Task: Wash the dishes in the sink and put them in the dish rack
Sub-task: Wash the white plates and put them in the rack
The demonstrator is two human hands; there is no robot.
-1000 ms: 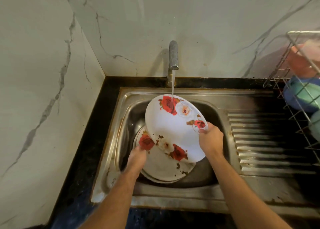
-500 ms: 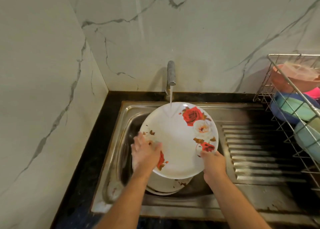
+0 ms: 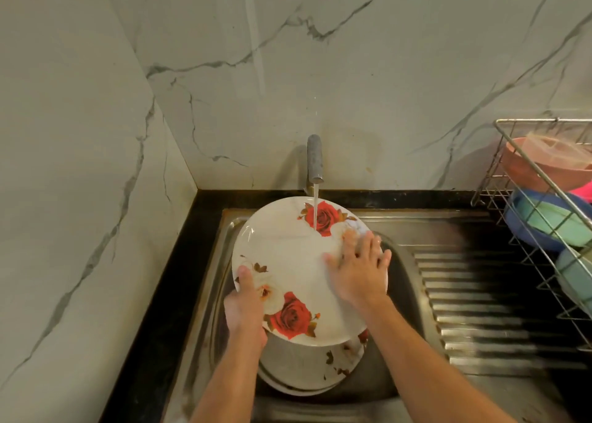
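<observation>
Under tap: left hand (image 3: 245, 307) gripping plate (image 3: 288, 262)

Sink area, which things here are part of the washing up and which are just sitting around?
In use: top plate, left hand, right hand, tap, plates underneath, sink, dish rack.

Just sitting: bowls in the rack.

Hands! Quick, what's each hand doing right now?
Left hand: grips the rose plate by its edge.
Right hand: open, fingers spread flat on the plate's face.
</observation>
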